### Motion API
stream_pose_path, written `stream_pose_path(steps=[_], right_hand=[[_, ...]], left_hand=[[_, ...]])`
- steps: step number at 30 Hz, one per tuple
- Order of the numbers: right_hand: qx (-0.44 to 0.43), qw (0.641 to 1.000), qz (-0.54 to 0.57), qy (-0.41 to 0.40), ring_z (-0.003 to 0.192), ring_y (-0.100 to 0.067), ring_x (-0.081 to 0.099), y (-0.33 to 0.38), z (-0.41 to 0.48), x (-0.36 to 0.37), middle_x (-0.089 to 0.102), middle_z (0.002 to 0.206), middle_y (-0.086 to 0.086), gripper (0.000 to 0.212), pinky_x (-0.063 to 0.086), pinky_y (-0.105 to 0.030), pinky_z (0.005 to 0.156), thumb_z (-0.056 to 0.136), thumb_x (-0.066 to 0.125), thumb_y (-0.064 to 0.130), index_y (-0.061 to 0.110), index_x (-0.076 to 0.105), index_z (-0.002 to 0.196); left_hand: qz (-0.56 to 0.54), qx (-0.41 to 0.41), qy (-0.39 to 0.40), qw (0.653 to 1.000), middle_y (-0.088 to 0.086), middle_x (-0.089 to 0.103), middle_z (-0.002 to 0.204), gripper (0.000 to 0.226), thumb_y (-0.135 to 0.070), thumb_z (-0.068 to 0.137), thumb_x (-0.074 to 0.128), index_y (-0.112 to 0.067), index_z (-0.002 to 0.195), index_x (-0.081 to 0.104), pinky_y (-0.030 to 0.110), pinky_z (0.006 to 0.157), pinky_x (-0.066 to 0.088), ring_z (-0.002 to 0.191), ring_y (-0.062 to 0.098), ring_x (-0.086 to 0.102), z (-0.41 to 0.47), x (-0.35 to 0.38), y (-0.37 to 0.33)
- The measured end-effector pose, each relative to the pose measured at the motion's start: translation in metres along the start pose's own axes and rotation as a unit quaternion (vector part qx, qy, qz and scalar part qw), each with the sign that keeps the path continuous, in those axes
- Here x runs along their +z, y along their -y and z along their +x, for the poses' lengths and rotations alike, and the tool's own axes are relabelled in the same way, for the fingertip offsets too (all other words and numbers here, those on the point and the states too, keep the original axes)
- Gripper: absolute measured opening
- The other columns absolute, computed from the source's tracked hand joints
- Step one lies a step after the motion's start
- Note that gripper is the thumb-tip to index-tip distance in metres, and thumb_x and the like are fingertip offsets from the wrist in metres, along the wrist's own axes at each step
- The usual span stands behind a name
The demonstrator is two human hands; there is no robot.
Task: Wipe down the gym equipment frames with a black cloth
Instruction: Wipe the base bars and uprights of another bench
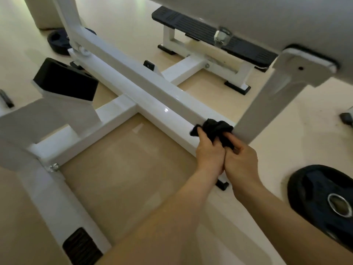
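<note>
2 hands, left hand (pixel 210 153) and right hand (pixel 241 159), each grip the bunched black cloth (pixel 215 129) against the white frame bar (pixel 152 96) at center right; most frames look unwiped yet.

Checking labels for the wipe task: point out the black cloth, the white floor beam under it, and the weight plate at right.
black cloth (pixel 214 129), head view, bunched middle above the fingers.
white floor beam (pixel 152 96), head view, bare upper face.
weight plate (pixel 313 188), head view, rubber face beside the hub.
</note>
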State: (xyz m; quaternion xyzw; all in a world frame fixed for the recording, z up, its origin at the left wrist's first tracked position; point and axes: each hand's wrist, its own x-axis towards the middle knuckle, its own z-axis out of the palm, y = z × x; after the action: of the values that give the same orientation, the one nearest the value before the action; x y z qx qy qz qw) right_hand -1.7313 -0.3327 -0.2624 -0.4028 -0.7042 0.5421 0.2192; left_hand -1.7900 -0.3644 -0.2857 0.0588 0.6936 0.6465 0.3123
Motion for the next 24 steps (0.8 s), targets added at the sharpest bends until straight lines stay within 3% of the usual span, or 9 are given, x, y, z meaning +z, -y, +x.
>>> stream_pose_path(steps=[3, 6, 8, 11, 14, 18, 20, 22, 24], right_hand=[[0.046, 0.997, 0.046, -0.037, 0.093, -0.007, 0.067, -0.005, -0.010, -0.020, 0.071, 0.095, 0.014, 0.041, 0.056, -0.033, 0.086, 0.089, 0.051, 0.002, 0.036, 0.070, 0.102], [0.036, 0.993, 0.093, -0.056, 0.077, -0.007, 0.070, 0.010, -0.014, -0.030, 0.072, 0.074, 0.018, 0.045, 0.060, -0.032, 0.075, 0.087, 0.052, -0.001, 0.040, 0.069, 0.085], [-0.006, 0.991, 0.118, -0.068, 0.073, -0.007, 0.069, 0.029, -0.015, -0.035, 0.068, 0.064, 0.023, 0.045, 0.058, -0.027, 0.067, 0.088, 0.052, -0.002, 0.040, 0.067, 0.083], [-0.094, 0.979, 0.157, -0.088, 0.083, 0.005, 0.067, 0.060, -0.016, -0.044, 0.069, 0.079, 0.027, 0.043, 0.054, -0.012, 0.069, 0.090, 0.052, -0.001, 0.039, 0.066, 0.100], [-0.135, 0.969, 0.185, -0.089, 0.094, 0.000, 0.067, 0.070, -0.016, -0.048, 0.072, 0.093, 0.021, 0.039, 0.054, -0.019, 0.084, 0.092, 0.056, 0.002, 0.036, 0.064, 0.107], [-0.091, 0.978, 0.165, -0.086, 0.087, -0.017, 0.071, 0.038, -0.015, -0.047, 0.075, 0.086, 0.010, 0.041, 0.056, -0.042, 0.087, 0.087, 0.063, 0.006, 0.046, 0.071, 0.087], [-0.045, 0.984, 0.151, -0.081, 0.082, -0.027, 0.070, 0.017, -0.013, -0.046, 0.075, 0.081, 0.002, 0.040, 0.056, -0.051, 0.082, 0.086, 0.065, 0.007, 0.045, 0.073, 0.079], [0.004, 0.987, 0.141, -0.078, 0.073, -0.024, 0.067, -0.002, -0.010, -0.045, 0.074, 0.078, -0.003, 0.037, 0.056, -0.051, 0.076, 0.084, 0.065, 0.005, 0.040, 0.073, 0.079], [0.045, 0.988, 0.126, -0.073, 0.073, -0.021, 0.067, -0.020, -0.007, -0.041, 0.073, 0.077, 0.001, 0.032, 0.058, -0.048, 0.075, 0.083, 0.067, 0.004, 0.035, 0.072, 0.079]], left_hand=[[0.000, -0.055, 0.031, 0.998, 0.010, 0.057, 0.126, 0.064, -0.014, 0.097, 0.042, -0.030, 0.152, 0.012, 0.048, 0.098, 0.047, 0.114, 0.029, 0.056, -0.012, 0.020, -0.003], [0.010, -0.048, 0.037, 0.998, 0.009, 0.059, 0.118, 0.051, -0.008, 0.095, 0.041, -0.021, 0.144, 0.032, 0.039, 0.084, 0.054, 0.103, 0.025, 0.060, -0.020, 0.020, -0.024], [0.023, 0.004, 0.042, 0.999, 0.006, 0.062, 0.110, 0.041, -0.008, 0.096, 0.042, -0.021, 0.135, 0.045, 0.030, 0.076, 0.053, 0.095, 0.017, 0.061, -0.034, 0.017, -0.048], [0.024, 0.130, 0.032, 0.991, 0.000, 0.065, 0.109, 0.040, -0.009, 0.094, 0.046, -0.026, 0.129, 0.051, 0.037, 0.086, 0.054, 0.101, 0.018, 0.062, -0.049, 0.016, -0.091], [-0.034, 0.183, 0.015, 0.982, -0.005, 0.067, 0.111, 0.047, -0.003, 0.088, 0.051, -0.028, 0.127, 0.046, 0.040, 0.090, 0.054, 0.104, 0.015, 0.063, -0.052, 0.016, -0.119], [0.025, 0.133, -0.015, 0.991, -0.005, 0.066, 0.110, 0.047, -0.007, 0.087, 0.062, -0.033, 0.119, 0.040, 0.034, 0.091, 0.054, 0.103, 0.012, 0.062, -0.053, 0.016, -0.091], [0.083, 0.119, -0.025, 0.989, -0.009, 0.066, 0.103, 0.045, -0.012, 0.086, 0.065, -0.034, 0.120, 0.046, 0.024, 0.080, 0.054, 0.097, 0.010, 0.062, -0.048, 0.016, -0.068], [0.137, 0.112, -0.021, 0.984, -0.013, 0.062, 0.091, 0.034, -0.020, 0.085, 0.067, -0.033, 0.114, 0.054, 0.012, 0.065, 0.045, 0.089, 0.011, 0.061, -0.043, 0.015, -0.050], [0.203, 0.122, -0.022, 0.971, -0.014, 0.057, 0.084, 0.022, -0.023, 0.086, 0.066, -0.030, 0.103, 0.055, 0.010, 0.060, 0.040, 0.084, 0.012, 0.058, -0.038, 0.014, -0.040]])
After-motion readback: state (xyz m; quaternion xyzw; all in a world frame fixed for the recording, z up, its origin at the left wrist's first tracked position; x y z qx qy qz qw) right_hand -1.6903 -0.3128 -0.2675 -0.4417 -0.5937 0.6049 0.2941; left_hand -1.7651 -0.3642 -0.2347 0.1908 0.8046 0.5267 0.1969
